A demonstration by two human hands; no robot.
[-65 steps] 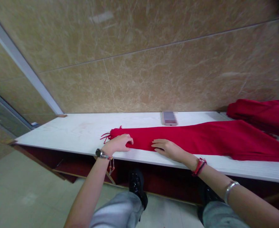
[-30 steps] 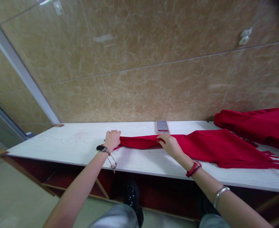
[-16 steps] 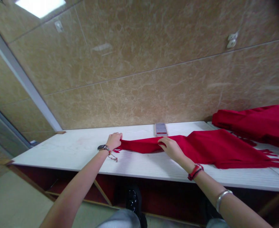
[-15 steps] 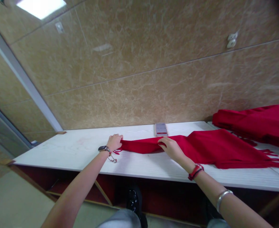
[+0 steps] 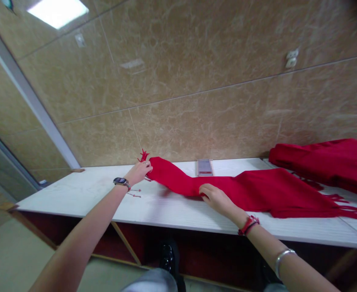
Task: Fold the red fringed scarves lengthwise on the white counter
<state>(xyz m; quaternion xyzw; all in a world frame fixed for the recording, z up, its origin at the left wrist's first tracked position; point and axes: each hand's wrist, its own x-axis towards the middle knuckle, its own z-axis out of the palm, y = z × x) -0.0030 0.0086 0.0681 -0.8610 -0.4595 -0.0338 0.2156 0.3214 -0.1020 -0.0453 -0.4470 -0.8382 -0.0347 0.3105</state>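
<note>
A long red scarf with tassels lies along a white shelf. My left hand is closed on the scarf's left end and holds it raised above the shelf, tassels sticking up. My right hand rests on the scarf's middle, fingers curled on the near edge, pressing it to the shelf. The scarf's right end trails fringes at the far right.
A phone lies flat at the back of the shelf by the marble wall. A second red cloth is heaped at the right. Below the shelf are dark red compartments, my shoe and a tiled floor.
My left hand has lifted the scarf's left end off the shelf, up and back toward the wall. My right hand slid slightly toward me along the scarf.
</note>
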